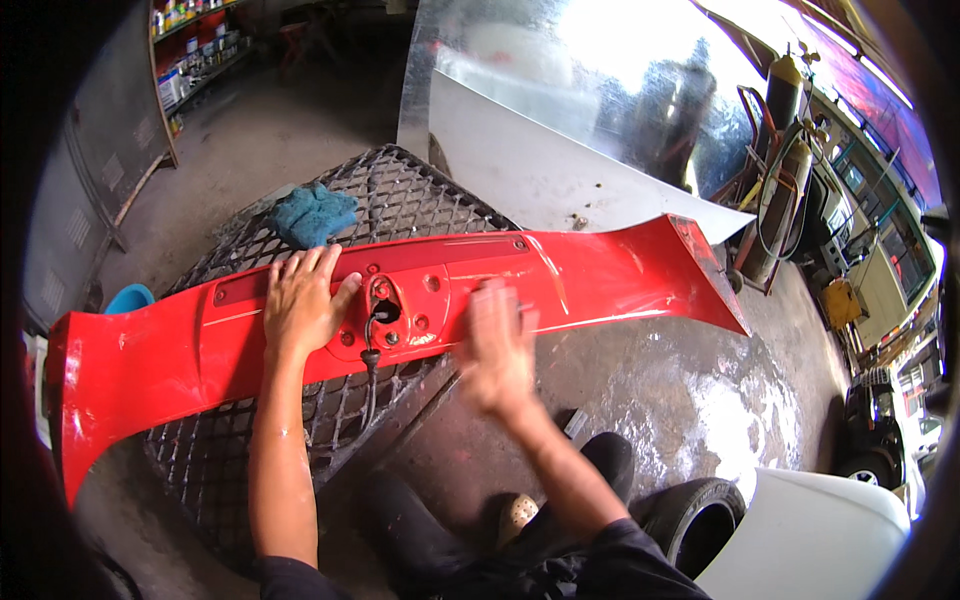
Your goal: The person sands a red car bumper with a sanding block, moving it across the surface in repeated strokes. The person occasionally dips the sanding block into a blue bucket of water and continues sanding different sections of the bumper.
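A long red car spoiler [610, 275] lies across a metal mesh stand [385, 185], with its underside partly showing. Near its middle is a recess with holes, from which a black cable [372, 375] hangs down. My left hand [303, 305] rests flat on the spoiler just left of this recess, fingers stretched and thumb apart. To the right of the recess, my right hand [497, 345] is over the red surface, blurred by motion. Its fingers look extended, but whether anything is under them is hidden. A crumpled teal cloth [312, 214] lies on the mesh beyond the spoiler.
A large pale panel [560, 165] stands behind the mesh. Gas cylinders [785, 190] stand at the right, near a parked vehicle [870, 250]. A tyre [697, 525] and a white panel [810, 540] are at the lower right. Shelves with cans [200, 70] stand far left, above a blue basin [130, 298].
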